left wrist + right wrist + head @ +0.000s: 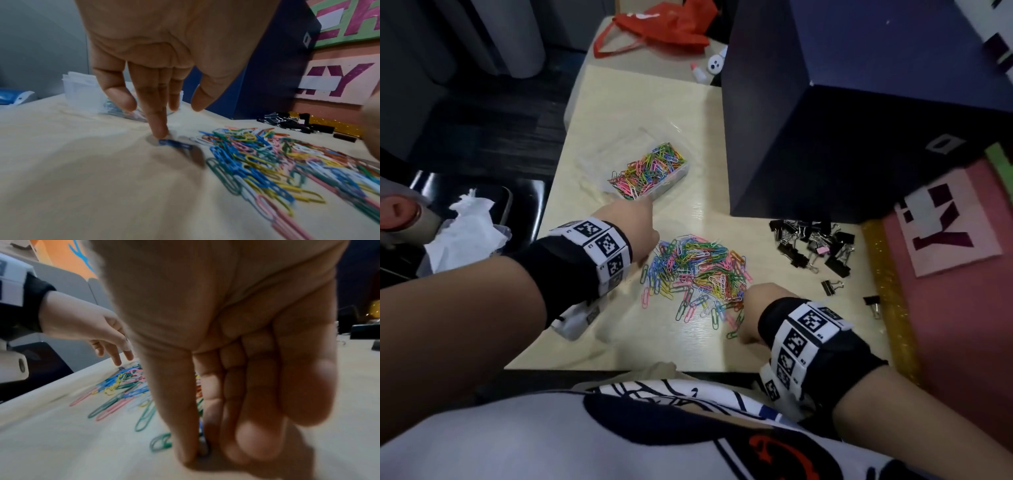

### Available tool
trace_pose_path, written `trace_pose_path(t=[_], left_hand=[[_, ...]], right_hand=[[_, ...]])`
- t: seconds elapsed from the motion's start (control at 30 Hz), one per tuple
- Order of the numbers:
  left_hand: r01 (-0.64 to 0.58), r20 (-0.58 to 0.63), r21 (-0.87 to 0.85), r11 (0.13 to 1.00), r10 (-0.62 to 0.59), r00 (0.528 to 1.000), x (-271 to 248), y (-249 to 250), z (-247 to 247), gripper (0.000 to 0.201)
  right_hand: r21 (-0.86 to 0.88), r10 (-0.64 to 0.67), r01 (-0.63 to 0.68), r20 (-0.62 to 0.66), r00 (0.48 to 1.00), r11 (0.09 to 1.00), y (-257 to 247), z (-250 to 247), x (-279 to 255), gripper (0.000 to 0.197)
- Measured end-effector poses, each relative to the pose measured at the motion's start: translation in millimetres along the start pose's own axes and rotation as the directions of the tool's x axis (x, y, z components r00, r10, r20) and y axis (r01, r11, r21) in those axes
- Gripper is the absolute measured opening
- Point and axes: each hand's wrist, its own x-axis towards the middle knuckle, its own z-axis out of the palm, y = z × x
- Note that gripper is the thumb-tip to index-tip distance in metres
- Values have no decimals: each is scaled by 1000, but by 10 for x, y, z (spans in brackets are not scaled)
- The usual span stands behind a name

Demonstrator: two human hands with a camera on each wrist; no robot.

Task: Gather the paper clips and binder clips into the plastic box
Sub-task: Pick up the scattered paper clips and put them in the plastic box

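Note:
A heap of coloured paper clips (698,270) lies mid-table; it also fills the left wrist view (267,162). Behind it stands the clear plastic box (671,186), part-filled with clips. Black binder clips (811,246) are scattered to the right. My left hand (633,226) hovers at the heap's far-left edge with fingers straight, and one fingertip (160,133) touches the table beside a blue clip (174,144). My right hand (751,308) is at the heap's near-right edge; its thumb and curled fingers (257,439) pinch a clip (202,449) against the table.
A tall dark blue box (842,120) stands right of the plastic box. A pink poster board (945,274) borders the table on the right. A red bag (664,31) lies at the back. A black chair with white tissue (469,222) is on the left.

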Motion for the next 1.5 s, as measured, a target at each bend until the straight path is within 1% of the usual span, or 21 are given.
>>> trace_pose_path(t=[0.1,0.17,0.27,0.37,0.43,0.5,0.6,0.67,0.73,0.77,0.83,0.9,0.97,1.03,1.1,1.2,1.23,1.3,1.37,1.43,1.5], left_hand=[[13,-55,-86,996,-17,998,-47,16,46,40],[48,-81,-108,993,-57,995,-38,-24,30,43],[87,-45,-89,992,-91,995,-4,-148,-26,31],[63,-8,-61,996,-64,998,-18,-194,-29,24],[48,-8,-68,997,-49,999,-42,-144,-7,25],[8,-2,-78,997,-8,1000,-68,-64,32,25],[-125,-3,-108,986,125,992,-111,22,140,37],[-217,-19,-144,965,217,976,-151,19,201,44],[-248,3,-95,964,249,968,-180,-34,228,46],[-248,28,-34,968,249,968,-198,-61,235,48],[-221,91,94,971,213,973,-215,-88,246,53],[-192,129,130,973,175,976,-216,-58,260,54],[-203,165,71,977,189,968,-209,5,284,52],[-245,199,-18,969,243,949,-209,76,310,51],[-283,205,-71,956,292,934,-187,107,286,50],[-271,132,-129,954,288,949,-117,31,192,41],[-246,95,-168,955,264,960,-96,-9,158,40],[-197,36,-232,953,210,977,-58,-65,108,48],[-173,38,-238,956,187,982,-37,-82,98,60],[-170,68,-190,967,186,980,-25,-62,122,55],[-178,82,-153,972,192,978,-21,-43,168,46]], right_hand=[[84,13,-5,-97,995,996,-83,-15,68,18],[107,9,5,-131,991,994,-119,-69,69,19],[57,10,-4,-102,995,998,-88,-184,27,22],[52,-18,17,37,999,998,-84,-198,1,18],[167,-55,37,104,993,985,-143,-143,-6,18],[238,-116,91,93,989,967,-219,-119,-11,23],[194,-161,164,-28,987,967,-247,-196,15,37],[193,-122,138,-92,988,971,-187,-277,36,41],[255,-16,55,-152,988,965,-64,-325,103,43],[291,50,4,-180,982,957,-3,-325,138,49],[328,150,-86,-173,973,941,56,-294,189,72],[357,177,-114,-149,973,927,42,-237,216,83],[415,163,-81,-164,973,906,-18,-199,226,80],[401,110,-19,-204,973,916,-79,-202,239,73],[399,83,4,-200,976,917,-100,-256,270,69],[402,93,-6,-198,976,916,-53,-349,324,55],[413,106,-1,-233,967,911,-36,-370,338,48],[420,108,43,-329,938,906,-26,-393,341,43],[396,42,130,-397,917,909,-67,-384,346,48],[354,-84,250,-423,902,901,-150,-373,354,60],[290,-183,316,-407,895,903,-241,-351,373,73]])
